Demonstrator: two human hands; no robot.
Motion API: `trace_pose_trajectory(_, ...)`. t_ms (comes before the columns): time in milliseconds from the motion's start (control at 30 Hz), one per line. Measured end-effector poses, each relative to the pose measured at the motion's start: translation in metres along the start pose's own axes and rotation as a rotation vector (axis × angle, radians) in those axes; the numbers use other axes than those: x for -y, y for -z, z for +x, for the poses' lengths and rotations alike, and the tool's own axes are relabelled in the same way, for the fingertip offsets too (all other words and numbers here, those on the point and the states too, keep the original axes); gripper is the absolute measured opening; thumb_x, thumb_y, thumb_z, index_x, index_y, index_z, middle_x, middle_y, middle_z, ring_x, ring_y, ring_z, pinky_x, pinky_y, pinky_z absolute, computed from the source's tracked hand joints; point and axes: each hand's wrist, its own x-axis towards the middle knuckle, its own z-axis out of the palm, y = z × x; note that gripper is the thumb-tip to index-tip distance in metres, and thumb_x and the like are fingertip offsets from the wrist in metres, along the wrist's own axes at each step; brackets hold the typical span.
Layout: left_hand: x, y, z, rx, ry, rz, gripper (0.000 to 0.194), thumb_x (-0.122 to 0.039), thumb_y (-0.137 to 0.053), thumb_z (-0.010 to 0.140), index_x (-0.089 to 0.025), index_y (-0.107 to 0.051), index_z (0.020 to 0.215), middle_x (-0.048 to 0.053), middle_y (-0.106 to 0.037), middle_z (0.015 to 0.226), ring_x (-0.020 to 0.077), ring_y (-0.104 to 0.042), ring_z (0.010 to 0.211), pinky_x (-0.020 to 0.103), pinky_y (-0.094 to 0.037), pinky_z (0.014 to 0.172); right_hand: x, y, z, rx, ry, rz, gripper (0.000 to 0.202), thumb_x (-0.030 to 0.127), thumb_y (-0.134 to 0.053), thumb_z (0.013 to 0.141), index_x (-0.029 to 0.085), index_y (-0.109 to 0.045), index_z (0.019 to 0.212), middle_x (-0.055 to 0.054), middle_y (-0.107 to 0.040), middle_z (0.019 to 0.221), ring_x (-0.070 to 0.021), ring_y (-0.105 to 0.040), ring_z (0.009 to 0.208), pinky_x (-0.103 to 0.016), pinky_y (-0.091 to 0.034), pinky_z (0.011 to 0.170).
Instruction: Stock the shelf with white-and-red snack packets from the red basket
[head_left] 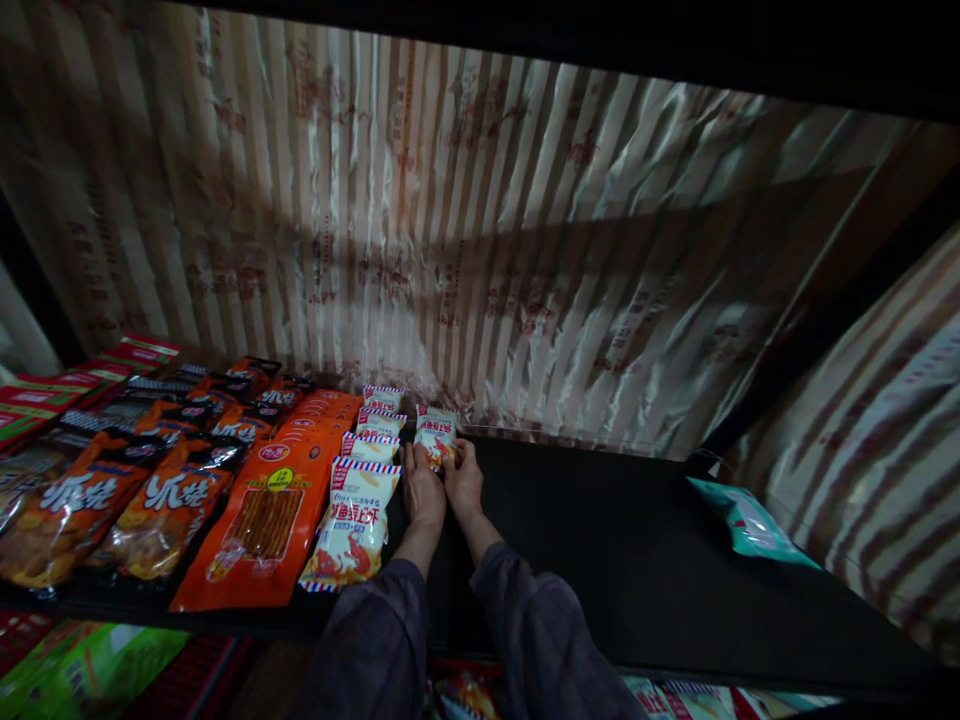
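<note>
White pkt [435, 430] — at the back of the shelf [600, 570], near the striped backing [450, 200], between two hands. R hand [466, 482] curls onto its lower right; L hand [424, 487] lies along its left side, can't tell if gripping. I'd judge the row of like pkts [364, 525] just left, four showing, as done; the second looks barely begun — one pkt in, most left to do. Pkt's glossy w/ red lettering, food pic low down, partly under fingers. Farther left: orange bags [255, 520], then black bags [176, 505]. Far right: teal bag [752, 518].
</note>
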Motion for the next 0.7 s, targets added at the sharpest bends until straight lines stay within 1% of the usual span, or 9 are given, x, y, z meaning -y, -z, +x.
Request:
trace_pose_trajectory(100,0.000,-0.001,0.007,-0.017,0.019,0.006,0.041,-0.012,-0.039,0.083,-0.012,-0.053,0.121,0.018,-0.045,0.136,0.0266,-0.033,0.132,0.042,-0.032,0.106,-0.005,-0.005,0.007,0.012,0.061,-0.097,0.014,0.026,-0.049,0.070,0.022,-0.058,0.081,-0.002,-0.064,0.079,-0.0177,-0.059,0.073,-0.029,-0.044,0.073)
trace_pose_trajectory(167,0.001,-0.001,0.011,-0.026,0.052,0.006,0.042,-0.009,-0.038,0.082,-0.016,-0.056,0.119,0.015,-0.047,0.135,0.0253,-0.038,0.129,0.040,-0.035,0.104,-0.007,-0.009,0.011,0.008,0.081,-0.152,0.011,0.025,-0.049,0.070,0.021,-0.058,0.076,-0.003,-0.063,0.077,-0.0182,-0.058,0.073,-0.029,-0.044,0.073)
trace_pose_trajectory(233,0.001,-0.002,0.013,-0.038,0.066,0.010,0.042,-0.008,-0.039,0.081,-0.017,-0.058,0.117,0.013,-0.048,0.135,0.0246,-0.039,0.129,0.039,-0.034,0.104,-0.009,-0.011,0.015,-0.001,0.085,-0.189,0.010,0.024,-0.050,0.070,0.021,-0.059,0.074,-0.003,-0.062,0.077,-0.0187,-0.057,0.074,-0.029,-0.043,0.072)
trace_pose_trajectory(300,0.002,-0.003,0.014,-0.056,0.046,0.021,0.042,-0.007,-0.038,0.081,-0.017,-0.059,0.116,0.012,-0.047,0.136,0.0240,-0.036,0.131,0.039,-0.031,0.107,-0.010,-0.013,0.017,0.003,0.086,-0.207,0.010,0.024,-0.051,0.070,0.021,-0.059,0.075,-0.004,-0.061,0.077,-0.0191,-0.056,0.074,-0.030,-0.043,0.072)
trace_pose_trajectory(400,0.002,-0.003,0.014,-0.065,0.022,0.025,0.043,-0.005,-0.034,0.082,-0.014,-0.059,0.116,0.013,-0.047,0.136,0.0227,-0.033,0.132,0.040,-0.028,0.109,-0.009,-0.016,0.019,0.016,0.088,-0.216,0.009,0.023,-0.052,0.071,0.020,-0.059,0.075,-0.004,-0.059,0.078,-0.0194,-0.056,0.075,-0.030,-0.043,0.074)
trace_pose_trajectory(533,0.002,-0.001,0.013,-0.058,0.016,0.008,0.046,-0.004,-0.032,0.082,-0.011,-0.058,0.119,0.015,-0.050,0.133,0.0218,-0.035,0.132,0.038,-0.028,0.109,-0.006,-0.021,0.021,0.013,0.087,-0.226,0.006,0.021,-0.054,0.071,0.020,-0.059,0.074,-0.004,-0.058,0.078,-0.0185,-0.055,0.073,-0.029,-0.043,0.072)
trace_pose_trajectory(700,0.002,0.000,0.012,-0.047,0.026,0.001,0.052,0.001,-0.034,0.077,-0.014,-0.056,0.122,0.011,-0.053,0.131,0.0202,-0.037,0.130,0.037,-0.028,0.110,-0.005,-0.026,0.024,0.007,0.091,-0.258,0.006,0.018,-0.055,0.071,0.019,-0.060,0.073,-0.004,-0.058,0.079,-0.0181,-0.054,0.072,-0.029,-0.043,0.072)
